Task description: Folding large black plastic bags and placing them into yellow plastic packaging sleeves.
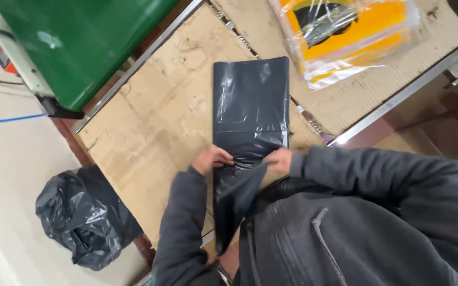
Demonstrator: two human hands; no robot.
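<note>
A dark grey plastic bag (pixel 250 103) lies flat on a worn cardboard-topped table (pixel 160 116), its near end hanging over the edge toward my body. My left hand (pixel 213 158) pinches the bag's left side near the table edge. At the same height my right hand (pixel 280 159) grips the bag's right side. The plastic is creased and gathered between the two hands. Dark grey jacket sleeves cover both arms.
A clear packet with yellow and black contents (pixel 348 32) lies at the table's far right. A green machine (pixel 80 42) stands at the far left. On the floor to the left sits a crumpled black bag (pixel 80 217). A metal rail (pixel 404 90) edges the table.
</note>
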